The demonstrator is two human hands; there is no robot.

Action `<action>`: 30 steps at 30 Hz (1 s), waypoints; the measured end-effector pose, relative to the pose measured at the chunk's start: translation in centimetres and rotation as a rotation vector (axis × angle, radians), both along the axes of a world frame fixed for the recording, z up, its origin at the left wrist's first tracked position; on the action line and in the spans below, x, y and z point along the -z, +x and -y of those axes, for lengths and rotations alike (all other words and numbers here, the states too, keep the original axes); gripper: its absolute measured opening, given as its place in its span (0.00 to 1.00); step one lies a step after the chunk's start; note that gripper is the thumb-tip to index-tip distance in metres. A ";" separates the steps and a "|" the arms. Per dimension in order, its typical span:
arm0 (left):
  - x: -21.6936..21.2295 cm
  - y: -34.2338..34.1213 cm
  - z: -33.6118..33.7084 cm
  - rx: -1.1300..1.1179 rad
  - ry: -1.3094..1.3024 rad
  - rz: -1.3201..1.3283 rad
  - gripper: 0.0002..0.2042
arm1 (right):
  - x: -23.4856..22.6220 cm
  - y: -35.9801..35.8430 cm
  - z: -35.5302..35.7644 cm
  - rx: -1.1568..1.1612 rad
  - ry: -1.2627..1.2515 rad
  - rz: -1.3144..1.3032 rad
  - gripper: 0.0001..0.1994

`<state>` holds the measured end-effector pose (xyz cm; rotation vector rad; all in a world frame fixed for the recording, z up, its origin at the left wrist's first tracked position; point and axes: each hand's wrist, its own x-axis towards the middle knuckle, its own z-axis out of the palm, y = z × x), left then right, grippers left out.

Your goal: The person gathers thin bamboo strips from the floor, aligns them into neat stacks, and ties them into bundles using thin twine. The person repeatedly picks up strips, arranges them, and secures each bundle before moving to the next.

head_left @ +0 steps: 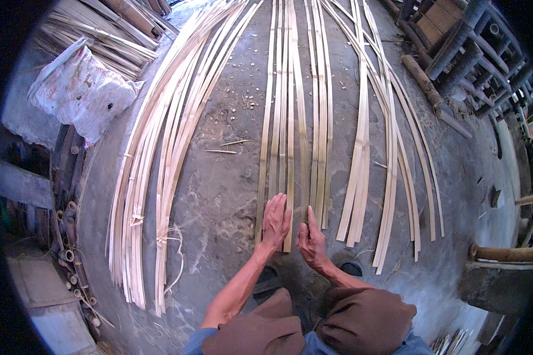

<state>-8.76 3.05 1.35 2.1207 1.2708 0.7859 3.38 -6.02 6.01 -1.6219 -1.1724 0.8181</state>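
Long, thin bamboo strips [320, 148] lie lengthwise on the floor in front of me, side by side in a loose middle group. My left hand [276, 222] rests flat over the near ends of several of them, fingers together and stretched forward, hiding those ends. Just right of it, my right hand [312, 239] is turned on edge at the near end of a greener strip [304, 177]. Its fingers point forward and its thumb stands a little apart. The two hands face each other with a narrow gap between them.
Tied bundles of bamboo strips [137, 236] lie to the left, and looser strips [391, 177] fan out to the right. A white sack [86, 89] sits at far left. Bamboo poles [423, 83] and dark wooden racks [468, 59] stand at far right. Small chips [243, 97] litter the concrete floor.
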 end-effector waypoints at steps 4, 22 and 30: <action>-4.7 2.5 -2.1 -0.096 -0.483 0.351 0.19 | -0.6 -0.3 -1.3 -0.045 -0.142 -0.040 0.27; -1.6 -0.5 -3.4 -0.194 -0.618 0.368 0.11 | 2.7 -3.5 -3.4 -0.238 -0.123 -0.212 0.33; -0.7 -0.8 -3.1 -0.171 -0.413 0.191 0.13 | 3.0 -3.4 -2.2 -0.235 -0.252 -0.135 0.34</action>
